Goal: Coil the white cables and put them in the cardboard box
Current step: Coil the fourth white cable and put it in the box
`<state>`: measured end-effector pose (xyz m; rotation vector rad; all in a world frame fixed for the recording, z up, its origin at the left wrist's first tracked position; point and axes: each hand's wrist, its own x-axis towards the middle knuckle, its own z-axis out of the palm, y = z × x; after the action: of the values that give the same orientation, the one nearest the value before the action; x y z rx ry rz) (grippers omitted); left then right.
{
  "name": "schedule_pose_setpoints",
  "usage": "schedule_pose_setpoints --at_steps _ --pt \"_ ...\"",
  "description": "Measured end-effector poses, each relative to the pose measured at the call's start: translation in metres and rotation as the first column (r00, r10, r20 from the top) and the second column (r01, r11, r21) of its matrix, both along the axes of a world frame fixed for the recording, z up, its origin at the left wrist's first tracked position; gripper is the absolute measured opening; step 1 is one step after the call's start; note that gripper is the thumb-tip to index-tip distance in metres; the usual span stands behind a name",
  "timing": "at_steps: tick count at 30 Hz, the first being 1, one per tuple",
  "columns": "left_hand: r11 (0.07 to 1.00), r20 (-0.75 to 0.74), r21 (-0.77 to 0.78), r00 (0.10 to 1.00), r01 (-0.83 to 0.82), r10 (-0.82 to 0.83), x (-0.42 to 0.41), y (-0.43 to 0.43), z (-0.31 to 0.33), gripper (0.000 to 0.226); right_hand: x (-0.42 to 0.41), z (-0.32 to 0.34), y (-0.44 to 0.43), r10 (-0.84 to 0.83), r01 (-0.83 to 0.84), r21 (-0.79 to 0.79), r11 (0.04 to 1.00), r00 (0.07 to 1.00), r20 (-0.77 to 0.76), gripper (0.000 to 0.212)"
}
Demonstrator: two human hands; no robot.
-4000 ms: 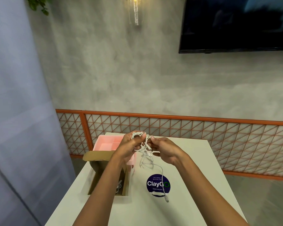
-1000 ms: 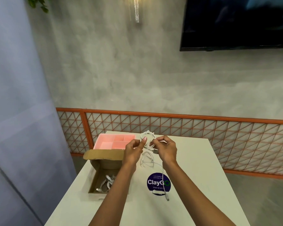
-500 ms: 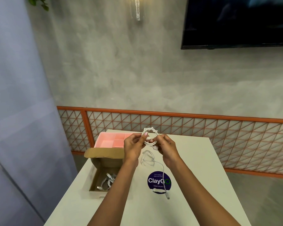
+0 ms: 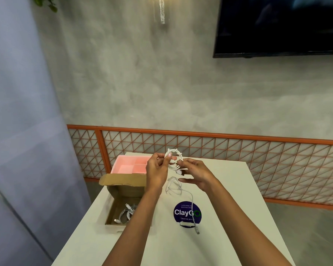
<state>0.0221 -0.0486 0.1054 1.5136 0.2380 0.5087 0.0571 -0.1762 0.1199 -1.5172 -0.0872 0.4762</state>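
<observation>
Pinching a small coil (image 4: 174, 157) of white cable between the thumb and curled fingers of the left hand (image 4: 158, 167), up over the far part of the table (image 4: 238, 189), beyond the open cardboard box (image 4: 112, 220). Meeting it from the other side with the right hand (image 4: 197, 174), fingers loosely spread and thumb out straight, tips at the coil's lower edge where the short tail end hangs; hard to tell at this size whether pinching that tail or only touching it. Looks like the finishing of the wrap, so: hold the left pinch firm across all the loops so none springs open, pass the tail round the ring once more, snug it without kinking, and let go with the right only once the loops sit flat together. Then lower, rather than toss, into the box beside the coiled cables (image 4: 126, 213) already lying on its floor, minding the raised flap (image 4: 123, 179) at the far side. Leaves one loose cable (image 4: 174, 187) on the table, looped below the hands and trailing nearer, with its plug (image 4: 197, 231) just past a round dark sticker (image 4: 186, 213). Reads "ClayGo" in large white letters there, with "Let's keep o", "pantries clea" above and "Clean as you" below in small type, each line running under the cable at its right end. No writing legible on the box or on the pink divided tray (image 4: 127, 166) behind it.
</observation>
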Motion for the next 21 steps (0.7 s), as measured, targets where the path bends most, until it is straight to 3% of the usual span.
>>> schedule_pose_setpoints --at_steps 8,12,16,21 --pt "0.995 -0.024 -0.069 0.996 0.078 -0.08 -0.004 -0.001 0.001 0.028 0.004 -0.001 0.0 0.106 -0.108 -0.052 0.993 0.993 -0.044 0.022" --pt "0.997 0.019 -0.069 0.999 0.04 -0.039 -0.006 -0.001 -0.001 0.022 0.005 -0.006 0.005 0.012 -0.004 0.11 0.994 0.997 -0.072 0.007" --pt "0.997 0.037 -0.061 0.998 0.051 -0.049 -0.009 -0.001 -0.006 0.018 0.01 -0.006 0.007 -0.11 0.125 0.187 0.974 0.99 -0.091 0.012" --pt "0.995 0.037 -0.051 0.995 0.091 -0.089 -0.009 -0.002 -0.008 0.02 0.007 -0.001 0.013 -0.058 0.062 0.202 0.977 0.998 -0.027 0.025"
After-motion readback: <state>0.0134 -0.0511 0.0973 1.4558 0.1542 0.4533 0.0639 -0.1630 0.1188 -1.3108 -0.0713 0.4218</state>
